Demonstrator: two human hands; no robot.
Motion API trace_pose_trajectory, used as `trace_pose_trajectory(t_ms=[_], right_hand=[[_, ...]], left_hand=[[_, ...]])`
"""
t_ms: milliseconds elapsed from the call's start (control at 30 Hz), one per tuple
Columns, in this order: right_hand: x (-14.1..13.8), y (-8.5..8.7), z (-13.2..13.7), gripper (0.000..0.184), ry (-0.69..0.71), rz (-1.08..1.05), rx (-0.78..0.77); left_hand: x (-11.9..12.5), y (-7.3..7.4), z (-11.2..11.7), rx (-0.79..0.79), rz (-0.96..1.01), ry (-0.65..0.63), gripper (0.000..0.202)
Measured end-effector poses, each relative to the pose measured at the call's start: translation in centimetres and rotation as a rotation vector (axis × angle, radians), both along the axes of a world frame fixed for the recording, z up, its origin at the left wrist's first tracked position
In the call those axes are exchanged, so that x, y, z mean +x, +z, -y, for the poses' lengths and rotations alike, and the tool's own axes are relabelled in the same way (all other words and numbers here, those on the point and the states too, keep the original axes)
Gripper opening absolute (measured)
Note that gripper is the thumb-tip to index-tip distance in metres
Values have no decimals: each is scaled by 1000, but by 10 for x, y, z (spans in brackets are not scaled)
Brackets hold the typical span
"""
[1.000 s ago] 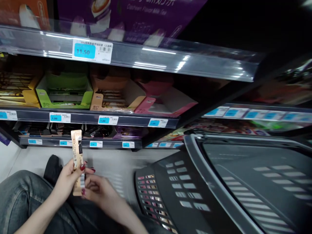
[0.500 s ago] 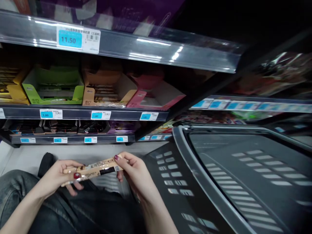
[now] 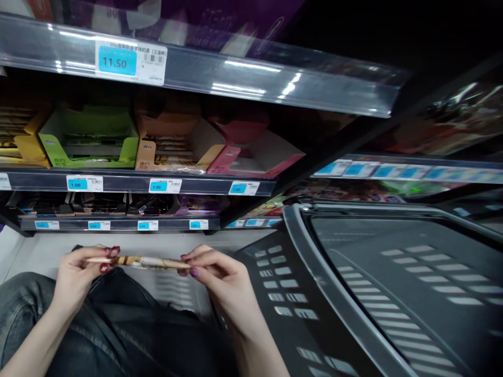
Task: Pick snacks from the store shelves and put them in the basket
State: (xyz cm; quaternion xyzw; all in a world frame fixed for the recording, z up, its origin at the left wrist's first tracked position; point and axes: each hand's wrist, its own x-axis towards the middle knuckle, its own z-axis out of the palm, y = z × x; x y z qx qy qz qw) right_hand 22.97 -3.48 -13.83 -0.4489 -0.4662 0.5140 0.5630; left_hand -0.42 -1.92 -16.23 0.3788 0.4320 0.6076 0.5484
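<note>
Between my two hands a slim tan stick packet (image 3: pixel 153 262) lies almost level, seen nearly edge-on above my lap. My left hand (image 3: pixel 84 269) pinches its left end between thumb and fingers. At the other end, my right hand (image 3: pixel 220 272) grips the packet's tip the same way. Whether it is one packet or two together I cannot tell from this angle. Ahead on the shelf stands a tan carton (image 3: pixel 173 157) holding similar-looking packets.
Beside the tan carton are a green carton (image 3: pixel 88 152), a yellow carton (image 3: pixel 33 146) and a pink carton (image 3: pixel 255 157). A large dark shopping basket (image 3: pixel 298 246) stands close on my right. An overhanging shelf edge (image 3: pixel 251 78) with a price tag (image 3: pixel 131 63) juts out above.
The packet has turned from showing its printed broad face to nearly edge-on and more level. My left hand has shifted left and up; both hands keep hold.
</note>
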Motion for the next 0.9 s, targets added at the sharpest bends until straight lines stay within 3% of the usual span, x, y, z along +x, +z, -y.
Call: trace_pose_trajectory(t_ms=[100, 167, 267, 367, 467, 567, 633, 733, 900], right_hand=[[7, 3, 2, 7, 37, 54, 117], [11, 5, 4, 6, 71, 72, 151], [14, 7, 4, 6, 106, 95, 176], [12, 9, 5, 6, 101, 100, 163], [6, 11, 7, 11, 28, 20, 66], [-3, 13, 8, 19, -30, -68, -96], [-7, 13, 7, 22, -46, -70, -176], [-11, 9, 3, 24, -50, -82, -257], [-10, 5, -3, 26, -34, -133, -335]], left_hand=[[-5, 10, 4, 259, -92, 19, 12], [-11, 15, 5, 378, -169, -49, 10], [-19, 19, 2, 474, -225, -178, 9], [-21, 19, 1, 499, -237, -203, 7], [-17, 17, 4, 365, -229, -103, 8], [-11, 13, 7, 21, -167, -1, 20], [-7, 12, 7, -152, -110, -5, 29], [-2, 13, 3, -254, -40, -36, 36], [-3, 13, -3, -325, -12, -54, 30]])
